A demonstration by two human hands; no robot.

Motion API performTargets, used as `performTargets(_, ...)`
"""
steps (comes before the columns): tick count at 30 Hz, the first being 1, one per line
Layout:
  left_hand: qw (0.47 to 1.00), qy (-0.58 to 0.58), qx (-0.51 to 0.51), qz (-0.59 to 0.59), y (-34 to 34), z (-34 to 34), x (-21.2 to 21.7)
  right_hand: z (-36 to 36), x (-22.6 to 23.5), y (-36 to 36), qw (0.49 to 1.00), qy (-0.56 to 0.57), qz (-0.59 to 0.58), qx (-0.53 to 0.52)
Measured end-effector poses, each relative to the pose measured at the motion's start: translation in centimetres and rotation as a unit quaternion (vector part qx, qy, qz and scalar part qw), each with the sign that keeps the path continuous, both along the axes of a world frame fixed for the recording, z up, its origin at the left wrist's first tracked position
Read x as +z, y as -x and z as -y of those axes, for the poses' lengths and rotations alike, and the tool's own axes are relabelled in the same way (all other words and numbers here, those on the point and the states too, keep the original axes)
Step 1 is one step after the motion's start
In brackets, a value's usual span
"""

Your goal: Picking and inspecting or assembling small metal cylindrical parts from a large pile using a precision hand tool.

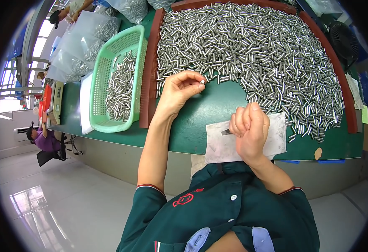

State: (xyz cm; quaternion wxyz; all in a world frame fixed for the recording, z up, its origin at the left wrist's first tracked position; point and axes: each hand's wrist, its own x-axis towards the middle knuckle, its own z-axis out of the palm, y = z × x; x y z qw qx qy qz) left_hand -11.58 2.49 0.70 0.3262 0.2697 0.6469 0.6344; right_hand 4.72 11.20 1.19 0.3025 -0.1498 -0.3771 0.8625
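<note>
My left hand [177, 92] pinches a small metal pin [202, 82] between thumb and forefinger, its pale round end showing. It hovers by the near edge of a wide heap of shiny metal pins [234, 46] on the green table [196, 109]. My right hand [251, 130] is closed in a fist above a smudged white sheet [217, 147] at the table's front edge. Out of that fist pokes the end of a dark grey metal piece [226, 132]; the rest is hidden by my fingers.
Reddish-brown rails [150, 75] border the heap. To the left stands a light green plastic basket [95, 101] with more pins inside. Clear bags of pins [96, 27] lie at the far left. A black fan [342, 40] stands at right. Another person [47, 140] sits at far left.
</note>
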Motion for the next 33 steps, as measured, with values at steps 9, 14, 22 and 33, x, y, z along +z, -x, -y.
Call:
performTargets(9,0.929,0.109,0.000,-0.354,-7.9,2.4,2.2,-0.2,0.1,0.5,1.000,0.010,0.004,-0.008)
performTargets(14,0.901,0.149,0.043,-0.406,-10.0,2.7,0.0,-0.3,-0.4,0.3,0.999,0.046,-0.025,-0.005)
performTargets(22,0.904,0.137,0.063,-0.400,-10.6,2.7,-0.8,-0.3,-0.4,0.2,0.997,0.039,-0.047,-0.036)
performTargets(33,0.910,0.136,0.068,-0.385,-10.5,2.5,-0.6,-0.4,-0.4,0.5,0.998,0.036,-0.034,-0.039)
